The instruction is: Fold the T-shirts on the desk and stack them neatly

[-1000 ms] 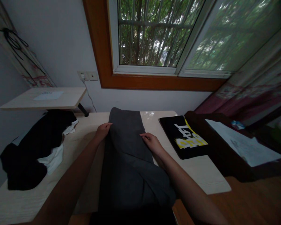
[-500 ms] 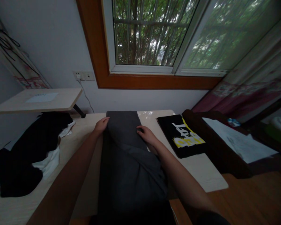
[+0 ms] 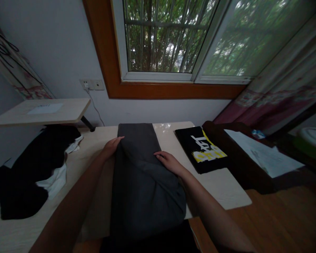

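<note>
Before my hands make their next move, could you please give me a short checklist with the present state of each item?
1. Left hand at the left edge of the grey cloth: ok, its fingertips touch it.
2. Right hand at the cloth's right side: ok, its fingertips touch it.
3. Firm pinch in both hands: cannot tell.
4. Cloth smooth all over: not ok, creases cross it below the hands.
5. Printed garment apart from the cloth: ok, it lies off to the right.
6. Black pile apart from the cloth: ok, it lies off to the left.
</note>
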Demonstrator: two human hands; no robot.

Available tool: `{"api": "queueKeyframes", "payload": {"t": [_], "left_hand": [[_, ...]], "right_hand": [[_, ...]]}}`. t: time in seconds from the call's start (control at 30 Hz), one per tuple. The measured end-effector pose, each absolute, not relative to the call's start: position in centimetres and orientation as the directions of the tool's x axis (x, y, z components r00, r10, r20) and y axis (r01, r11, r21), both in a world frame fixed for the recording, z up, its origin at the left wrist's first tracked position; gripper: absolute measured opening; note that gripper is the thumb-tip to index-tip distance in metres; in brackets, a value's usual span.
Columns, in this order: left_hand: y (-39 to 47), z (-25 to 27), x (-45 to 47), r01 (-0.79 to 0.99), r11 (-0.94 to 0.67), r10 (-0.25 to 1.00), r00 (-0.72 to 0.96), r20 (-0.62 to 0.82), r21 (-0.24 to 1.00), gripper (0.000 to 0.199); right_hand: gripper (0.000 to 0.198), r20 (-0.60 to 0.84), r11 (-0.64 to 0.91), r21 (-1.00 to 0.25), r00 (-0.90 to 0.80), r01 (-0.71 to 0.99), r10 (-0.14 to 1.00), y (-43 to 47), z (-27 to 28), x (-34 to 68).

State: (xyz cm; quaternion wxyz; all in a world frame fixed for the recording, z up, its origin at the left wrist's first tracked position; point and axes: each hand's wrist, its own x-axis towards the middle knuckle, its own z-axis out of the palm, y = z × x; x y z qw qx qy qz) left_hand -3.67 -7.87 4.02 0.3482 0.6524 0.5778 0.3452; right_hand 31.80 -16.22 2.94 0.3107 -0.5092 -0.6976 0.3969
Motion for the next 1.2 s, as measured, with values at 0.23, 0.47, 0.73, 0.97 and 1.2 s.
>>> {"api": "queueKeyframes", "payload": {"t": [0.23, 0.47, 0.73, 0.97, 1.2], "left_hand": [[-4.9, 2.2, -3.5, 0.507, -0.063, 0.997, -0.008, 0.077, 0.86, 0.051], [-2.2, 2.2, -3.9, 0.451, -0.074, 0.995, -0.022, 0.094, 0.89, 0.053], [-6.1, 1.9, -4.9, 0.555, -0.151, 0.98, -0.022, 0.196, 0.818, 0.049], [-13.1, 1.5, -6.1, 0.677, -0.218, 0.969, 0.064, 0.239, 0.703, 0.059], [-21.9, 3.9, -4.3, 0.556, -0.063, 0.965, 0.246, -0.092, 0.829, 0.093]], "right_hand": [[0.035, 0.06, 0.177, -0.862, -0.252, 0.474, 0.966, -13.8, 2.1, 31.2], [0.033, 0.084, 0.191, -0.838, -0.225, 0.511, 0.971, -10.5, 2.7, 30.1], [0.044, 0.013, 0.152, -0.851, -0.27, 0.502, 0.963, -14.1, 4.1, 33.2], [0.059, -0.106, 0.06, -0.931, -0.426, 0.36, 0.899, -19.8, 6.1, 37.2], [0.097, -0.191, -0.128, -0.977, -0.444, 0.168, 0.876, -23.3, 5.5, 37.5]]}}
